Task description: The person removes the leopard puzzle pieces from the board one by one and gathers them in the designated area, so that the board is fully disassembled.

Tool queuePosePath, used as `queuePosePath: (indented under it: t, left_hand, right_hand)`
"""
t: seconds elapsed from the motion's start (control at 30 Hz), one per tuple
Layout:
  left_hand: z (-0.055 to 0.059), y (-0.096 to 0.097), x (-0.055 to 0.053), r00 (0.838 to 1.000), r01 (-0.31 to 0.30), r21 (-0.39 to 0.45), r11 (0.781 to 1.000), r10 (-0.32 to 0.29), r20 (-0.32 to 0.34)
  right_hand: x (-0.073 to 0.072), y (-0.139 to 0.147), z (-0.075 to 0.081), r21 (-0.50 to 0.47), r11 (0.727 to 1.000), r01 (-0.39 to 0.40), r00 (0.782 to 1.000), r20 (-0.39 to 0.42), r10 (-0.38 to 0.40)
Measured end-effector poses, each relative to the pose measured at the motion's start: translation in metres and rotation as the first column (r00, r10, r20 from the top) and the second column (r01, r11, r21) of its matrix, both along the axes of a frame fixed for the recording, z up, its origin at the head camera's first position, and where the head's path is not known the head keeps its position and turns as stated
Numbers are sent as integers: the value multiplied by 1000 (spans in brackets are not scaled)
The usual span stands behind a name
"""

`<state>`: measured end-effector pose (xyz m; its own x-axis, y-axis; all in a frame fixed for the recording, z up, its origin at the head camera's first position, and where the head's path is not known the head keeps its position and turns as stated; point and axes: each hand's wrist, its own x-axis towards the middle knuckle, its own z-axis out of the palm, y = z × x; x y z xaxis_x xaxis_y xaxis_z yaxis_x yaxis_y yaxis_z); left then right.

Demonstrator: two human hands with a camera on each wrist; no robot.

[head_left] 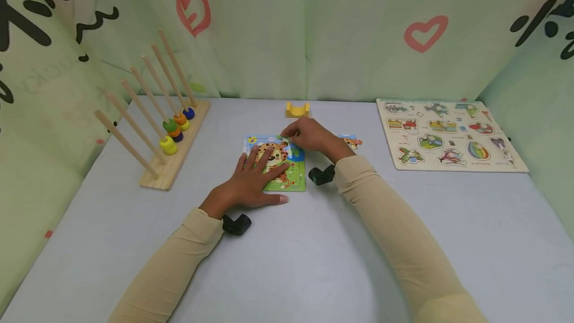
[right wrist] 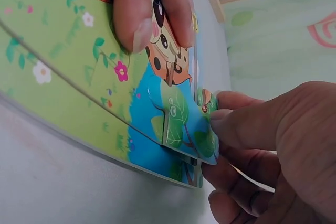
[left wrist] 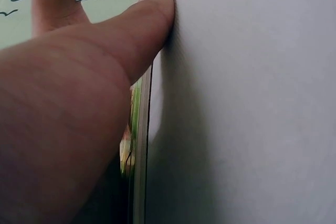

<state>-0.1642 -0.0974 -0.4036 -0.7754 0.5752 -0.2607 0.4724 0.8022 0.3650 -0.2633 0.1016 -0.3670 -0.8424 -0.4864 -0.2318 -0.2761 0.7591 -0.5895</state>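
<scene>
A leopard jigsaw puzzle in a flat tray lies on the table, green below and blue above. My left hand rests on it with fingers spread across the leopard; its thumb lies beyond the lower edge. At the upper right corner my right hand pinches a puzzle piece with leaves on blue. In the right wrist view this piece is tilted, raised above the tray at one side. Another puzzle piece, with part of the leopard, lies right of the tray, partly behind the right wrist.
On the left stands a wooden peg rack with several coloured beads. A yellow curved block sits behind the puzzle. To the right lies a vehicle-and-toy picture board. A printed curtain surrounds the table.
</scene>
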Motion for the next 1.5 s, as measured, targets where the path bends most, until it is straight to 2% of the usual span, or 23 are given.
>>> queuePosePath:
  t: [0.17, 0.5, 0.83, 1.03, 1.27, 1.5]
  left_hand:
    - [1, 0, 0, 1000, 5, 11, 1000, -5, -8]
    - [4, 1, 0, 1000, 9, -3, 1000, -9, -12]
    - [2, 1, 1, 1000, 7, 2, 1000, -7, -14]
    - [2, 0, 1, 1000, 9, 10, 1000, -8, -10]
    - [2, 0, 1, 1000, 11, 0, 1000, -11, -9]
    - [1, -1, 1, 1000, 16, 23, 1000, -15, -22]
  right_hand:
    - [1, 3, -2, -21, 1000, 15, 1000, 5, -14]
    - [3, 15, -2, -101, 990, 94, 995, -29, -97]
    - [6, 37, -4, -157, 980, 122, 993, 10, -122]
    - [8, 53, -3, -194, 962, 191, 981, 61, -183]
    - [8, 68, 1, -205, 938, 281, 960, 66, -273]
    - [10, 87, 7, -192, 935, 299, 954, 72, -290]
